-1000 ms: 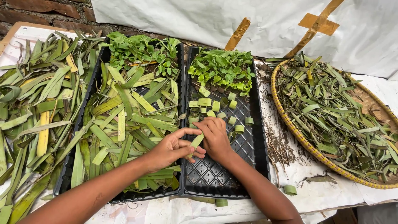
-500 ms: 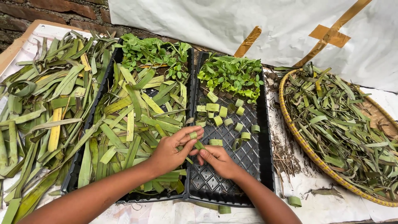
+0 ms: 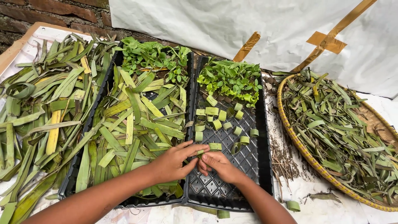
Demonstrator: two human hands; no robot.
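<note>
Green leaf-strip rings [image 3: 215, 113], over a dozen, already sit in your black plastic cell tray [image 3: 248, 159]; most cells remain unfilled. Your left hand [image 3: 174, 161] and right hand [image 3: 219, 165] together pinch a short green leaf strip [image 3: 200, 152] above the tray's near cells.

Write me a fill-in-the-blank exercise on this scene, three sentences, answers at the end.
1. Both hands, the left hand and the right hand, pinch a small leaf strip over the ____ black tray.
2. The round woven basket full of leaf scraps sits at the ____ of the trays.
3. Seedlings grow at the ____ end of each tray.

Missing words: right; right; far
</note>
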